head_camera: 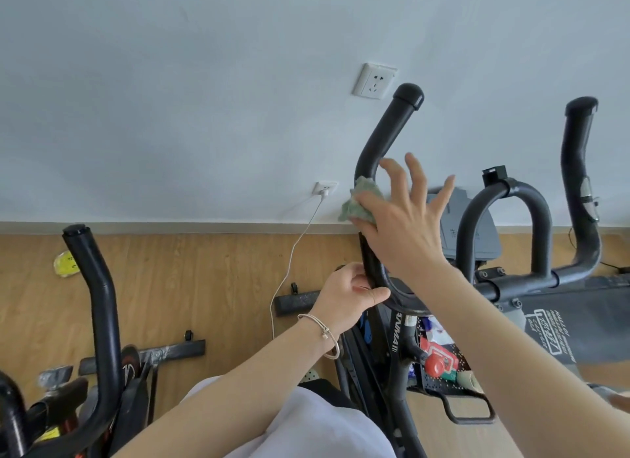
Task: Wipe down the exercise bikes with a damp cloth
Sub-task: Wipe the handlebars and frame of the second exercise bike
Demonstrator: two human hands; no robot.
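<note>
A black exercise bike fills the centre and right; its left handlebar horn (385, 133) rises toward the wall. My right hand (402, 225) presses a small green cloth (361, 201) against that horn, thumb under the cloth and the other fingers spread. My left hand (351, 294), with a thin bracelet on the wrist, grips the same bar lower down at its bend. The bike's right horn (579, 171) and centre loop grip (504, 225) stand untouched. A second black bike's handlebar (99, 297) stands at the left.
Pale wall close behind the bars, with a socket (374, 81) and a lower socket with a white cable (296, 249) trailing to the wooden floor. A grey console (470, 232) sits behind the loop grip. A tray with a red bottle (436, 362) hangs below. Yellow item (65, 264) on floor.
</note>
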